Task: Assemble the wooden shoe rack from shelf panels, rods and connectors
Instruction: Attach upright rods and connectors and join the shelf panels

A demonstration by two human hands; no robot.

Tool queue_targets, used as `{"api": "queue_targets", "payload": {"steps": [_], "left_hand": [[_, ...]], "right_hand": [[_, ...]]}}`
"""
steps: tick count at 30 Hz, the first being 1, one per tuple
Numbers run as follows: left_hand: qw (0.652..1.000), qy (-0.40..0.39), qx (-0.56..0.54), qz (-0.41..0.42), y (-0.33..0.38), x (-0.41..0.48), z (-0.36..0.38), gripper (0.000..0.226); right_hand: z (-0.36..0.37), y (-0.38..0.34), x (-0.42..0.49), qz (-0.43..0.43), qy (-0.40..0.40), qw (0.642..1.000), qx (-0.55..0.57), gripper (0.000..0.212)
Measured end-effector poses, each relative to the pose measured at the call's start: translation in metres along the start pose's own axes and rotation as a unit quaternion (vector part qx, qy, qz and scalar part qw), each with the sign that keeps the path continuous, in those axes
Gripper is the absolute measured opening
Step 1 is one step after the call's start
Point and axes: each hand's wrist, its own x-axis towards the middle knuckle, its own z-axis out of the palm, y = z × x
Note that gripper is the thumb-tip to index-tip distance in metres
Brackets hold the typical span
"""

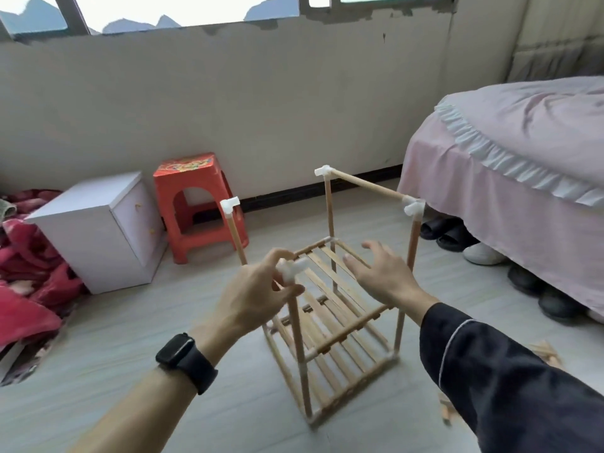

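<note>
A partly built wooden shoe rack (330, 331) stands on the floor, with two slatted shelves and several upright rods. White plastic connectors cap the uprights: one at far left (229, 204), one at the back (323, 171), one at the right (413, 206). A horizontal rod (369, 185) joins the back and right connectors. My left hand (258, 294) pinches the white connector (291, 269) on top of the near upright rod (298, 348). Above the upper shelf (330, 259), my right hand (382, 273) hovers with fingers spread, holding nothing.
A white cabinet (98, 230) and a red plastic stool (196, 204) stand by the wall at left. Red bedding (29, 282) lies at far left. A pink-covered bed (523, 165) is at right, with shoes (470, 243) under it. Loose wooden pieces (545, 351) lie near my right sleeve.
</note>
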Motion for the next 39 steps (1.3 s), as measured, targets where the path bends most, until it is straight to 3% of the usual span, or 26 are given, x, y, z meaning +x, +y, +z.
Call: {"api": "queue_targets", "payload": {"steps": [2, 4, 6, 8, 11, 14, 19, 23, 27, 32, 36, 39], "left_hand": [[0.991, -0.073, -0.114, 0.001, 0.012, 0.003, 0.004, 0.056], [0.989, -0.064, -0.133, -0.004, 0.007, 0.017, 0.001, 0.053], [0.996, 0.013, -0.078, -0.029, -0.011, 0.036, -0.01, 0.051], [0.992, 0.074, 0.049, -0.085, -0.037, 0.059, -0.021, 0.054], [0.956, 0.024, 0.231, -0.177, -0.074, 0.085, -0.026, 0.071], [0.951, -0.016, 0.213, -0.223, -0.101, 0.103, -0.02, 0.077], [0.974, 0.02, 0.03, -0.224, -0.127, 0.121, -0.014, 0.061], [0.965, 0.096, -0.087, -0.23, -0.136, 0.124, -0.005, 0.06], [0.967, 0.136, -0.071, -0.205, -0.14, 0.117, 0.007, 0.042], [0.971, 0.167, -0.063, -0.156, -0.126, 0.083, 0.013, 0.038], [0.974, 0.19, -0.046, -0.116, -0.118, 0.044, 0.005, 0.041], [0.971, 0.205, -0.042, -0.113, -0.123, 0.02, -0.005, 0.035]], "right_hand": [[-0.003, -0.016, -0.024, -0.074, -0.022, 0.985, 0.157, 0.066], [0.0, -0.024, -0.044, -0.127, -0.058, 0.964, 0.226, 0.07], [0.007, -0.021, -0.056, -0.154, -0.074, 0.961, 0.218, 0.072], [0.009, -0.015, -0.057, -0.166, -0.057, 0.967, 0.184, 0.054], [0.007, -0.009, -0.051, -0.204, -0.038, 0.972, 0.11, 0.026], [0.007, -0.007, -0.043, -0.233, -0.029, 0.971, 0.047, 0.026], [0.0, 0.004, -0.029, -0.211, -0.111, 0.97, 0.052, 0.027], [-0.009, 0.014, -0.019, -0.197, -0.077, 0.975, 0.07, 0.022], [-0.023, 0.035, -0.004, -0.145, -0.023, 0.987, 0.067, 0.034], [-0.02, 0.06, 0.021, -0.066, 0.095, 0.992, 0.05, 0.06], [0.0, 0.058, 0.045, -0.043, 0.164, 0.985, 0.027, 0.045], [0.014, 0.045, 0.061, -0.038, 0.166, 0.985, 0.032, 0.028]]}}
